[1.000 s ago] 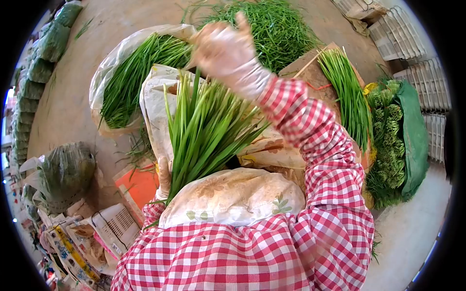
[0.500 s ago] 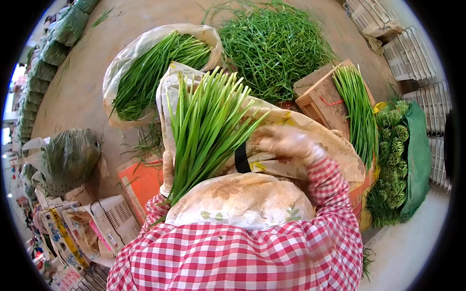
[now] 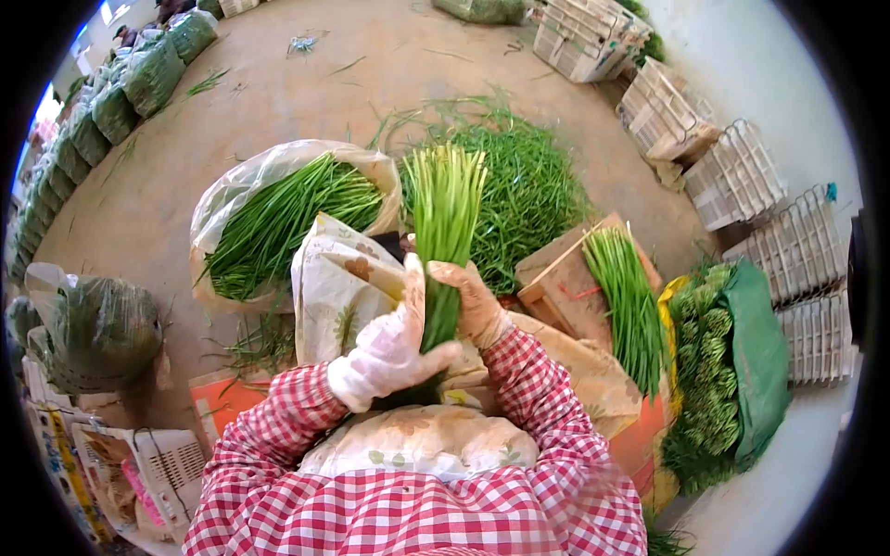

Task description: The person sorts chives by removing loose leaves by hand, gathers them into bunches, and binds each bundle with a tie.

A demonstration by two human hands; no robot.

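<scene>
A bunch of garlic chives (image 3: 446,213) stands upright in front of me, its pale cut ends pointing away. My left hand (image 3: 385,352), in a whitish glove, presses the lower left side of the bunch with its thumb crossing near the bottom. On the right side, my gloved right hand (image 3: 471,301) is closed round the stalks. The lower leafy end is partly hidden behind my left hand. Beneath lies a stained floral cloth (image 3: 338,287) over my lap.
An open plastic bag (image 3: 209,208) of chives stands left, and a loose green heap (image 3: 528,185) lies ahead. Right are a wooden crate (image 3: 556,287) with a chive bundle (image 3: 626,306) and a green sack (image 3: 765,361) of tied bunches. White plastic baskets (image 3: 737,176) line the wall.
The bunch has gone from leaning and fanned out at the left to upright and compact at the centre. My right hand has come in from the right onto it. The view has tilted up.
</scene>
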